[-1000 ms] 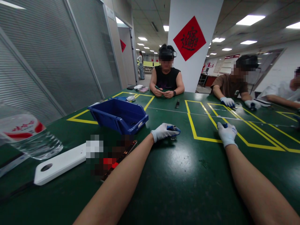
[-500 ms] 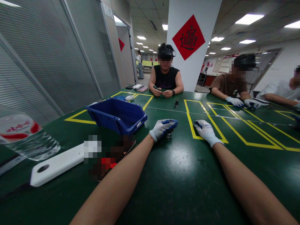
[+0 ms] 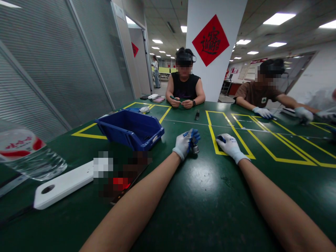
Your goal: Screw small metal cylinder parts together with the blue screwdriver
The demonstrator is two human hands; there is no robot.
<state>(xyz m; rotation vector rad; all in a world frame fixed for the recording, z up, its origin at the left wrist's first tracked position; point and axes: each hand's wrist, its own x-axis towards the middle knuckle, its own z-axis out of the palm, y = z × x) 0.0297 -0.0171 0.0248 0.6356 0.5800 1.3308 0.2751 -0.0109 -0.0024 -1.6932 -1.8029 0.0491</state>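
My left hand (image 3: 186,142), in a white glove with blue fingertips, is closed around a small dark cylindrical part with a shiny metal end (image 3: 195,149). The part tilts with its metal end down and toward me, close over the green table (image 3: 210,210). My right hand (image 3: 229,144), gloved alike, rests by the near end of a yellow-taped rectangle (image 3: 235,156). Its fingers are curled, and what they hold, if anything, is hidden. A similar dark part (image 3: 197,115) stands on the table farther away.
A blue bin (image 3: 131,129) with small dark pieces stands left of my left hand. Nearer lie a phone-like object (image 3: 131,182), a white bar-shaped device (image 3: 65,183) and a water bottle (image 3: 31,150). Co-workers sit across (image 3: 185,84) and at the right (image 3: 259,94).
My left hand has turned, tipping the part from upright to tilted, and shifted slightly right. My right hand stays nearly in place. The right co-worker's arm has reached farther right.
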